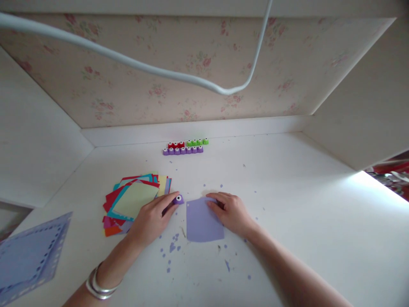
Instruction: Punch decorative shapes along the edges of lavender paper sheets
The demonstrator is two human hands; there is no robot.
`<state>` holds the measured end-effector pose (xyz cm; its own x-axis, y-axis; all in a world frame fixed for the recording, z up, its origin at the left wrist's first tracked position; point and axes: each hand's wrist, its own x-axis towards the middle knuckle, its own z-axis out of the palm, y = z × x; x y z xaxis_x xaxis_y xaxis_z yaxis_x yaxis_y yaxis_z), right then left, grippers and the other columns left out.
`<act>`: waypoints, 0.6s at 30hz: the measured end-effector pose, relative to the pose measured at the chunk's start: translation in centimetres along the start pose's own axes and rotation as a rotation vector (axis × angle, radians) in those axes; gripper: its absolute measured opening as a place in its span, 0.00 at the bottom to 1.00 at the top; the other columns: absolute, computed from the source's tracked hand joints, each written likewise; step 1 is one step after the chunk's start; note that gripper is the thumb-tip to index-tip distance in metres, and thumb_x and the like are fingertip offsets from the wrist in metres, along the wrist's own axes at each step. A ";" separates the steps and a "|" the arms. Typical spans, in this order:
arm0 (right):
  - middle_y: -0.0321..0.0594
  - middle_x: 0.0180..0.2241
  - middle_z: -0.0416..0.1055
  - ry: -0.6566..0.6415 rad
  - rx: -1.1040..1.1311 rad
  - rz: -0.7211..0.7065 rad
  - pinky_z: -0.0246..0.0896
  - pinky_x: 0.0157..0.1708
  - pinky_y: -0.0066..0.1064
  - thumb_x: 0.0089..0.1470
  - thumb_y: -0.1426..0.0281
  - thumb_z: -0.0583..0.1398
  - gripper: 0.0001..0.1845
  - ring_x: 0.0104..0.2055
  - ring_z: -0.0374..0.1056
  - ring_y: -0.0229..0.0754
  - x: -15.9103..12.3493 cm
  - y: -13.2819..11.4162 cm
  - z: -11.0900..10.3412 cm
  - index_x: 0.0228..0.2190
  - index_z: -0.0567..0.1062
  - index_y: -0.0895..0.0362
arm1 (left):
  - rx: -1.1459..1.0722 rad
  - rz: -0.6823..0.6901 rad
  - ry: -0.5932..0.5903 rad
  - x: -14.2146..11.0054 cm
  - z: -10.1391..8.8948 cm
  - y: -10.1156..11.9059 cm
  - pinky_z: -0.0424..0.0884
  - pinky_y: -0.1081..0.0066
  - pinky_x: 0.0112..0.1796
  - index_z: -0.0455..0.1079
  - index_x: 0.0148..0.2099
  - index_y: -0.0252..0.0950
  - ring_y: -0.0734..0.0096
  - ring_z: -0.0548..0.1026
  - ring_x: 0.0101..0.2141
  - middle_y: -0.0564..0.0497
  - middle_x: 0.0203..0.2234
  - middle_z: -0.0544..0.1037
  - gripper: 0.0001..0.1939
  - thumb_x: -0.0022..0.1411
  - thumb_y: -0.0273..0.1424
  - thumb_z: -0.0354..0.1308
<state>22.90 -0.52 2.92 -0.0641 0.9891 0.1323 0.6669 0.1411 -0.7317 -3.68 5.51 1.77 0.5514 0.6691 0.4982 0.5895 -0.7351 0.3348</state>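
Note:
A lilac paper square [202,224] lies flat on the white desk [287,213] in front of me. My right hand [230,212] rests on its upper right part with fingers curled down, pinning it. My left hand [152,219] pinches a small purple paper punch [178,199] at the sheet's upper left corner. The punch touches the desk just beside the paper's edge. Small lilac punched bits [172,247] lie scattered below the sheet.
A fanned stack of coloured paper squares [134,200] sits left of my left hand. Rows of red, green and purple punches [185,147] stand near the back wall. A blue punched-border sheet [28,256] lies at the far left. A white cable [223,89] hangs overhead.

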 end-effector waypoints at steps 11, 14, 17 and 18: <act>0.41 0.36 0.81 0.030 0.254 0.147 0.68 0.33 0.36 0.57 0.64 0.60 0.14 0.33 0.74 0.44 0.3 0.9 0.0 0.42 0.81 0.53 | -0.028 -0.047 0.008 0.2 -0.1 0.1 0.78 0.68 0.45 0.71 0.56 0.41 0.66 0.82 0.40 0.49 0.44 0.82 0.15 0.69 0.37 0.57; 0.41 0.29 0.78 0.131 0.565 0.332 0.62 0.25 0.32 0.53 0.61 0.63 0.17 0.26 0.69 0.42 0.6 1.9 -0.5 0.40 0.81 0.57 | -0.049 -0.063 0.040 0.4 -0.3 0.1 0.78 0.68 0.45 0.70 0.56 0.41 0.65 0.81 0.42 0.49 0.44 0.81 0.15 0.68 0.37 0.57; 0.41 0.28 0.77 0.187 0.829 0.412 0.60 0.24 0.31 0.46 0.60 0.67 0.18 0.26 0.69 0.42 1.0 2.1 -1.3 0.37 0.81 0.58 | -0.064 -0.051 0.061 0.5 -0.4 0.1 0.78 0.67 0.45 0.70 0.56 0.41 0.65 0.81 0.43 0.48 0.45 0.81 0.15 0.69 0.36 0.56; 0.41 0.28 0.77 0.181 0.887 0.423 0.60 0.24 0.31 0.44 0.61 0.68 0.17 0.26 0.69 0.42 1.1 2.0 -1.6 0.37 0.81 0.57 | -0.071 -0.043 0.060 0.6 -0.3 0.2 0.78 0.67 0.45 0.70 0.56 0.41 0.65 0.81 0.43 0.48 0.45 0.81 0.15 0.69 0.35 0.56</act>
<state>25.37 0.78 2.62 0.2134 0.9544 -0.2086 -0.1914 -0.1686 -0.9669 -3.48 5.74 2.37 0.4884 0.6942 0.5287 0.5677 -0.7129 0.4116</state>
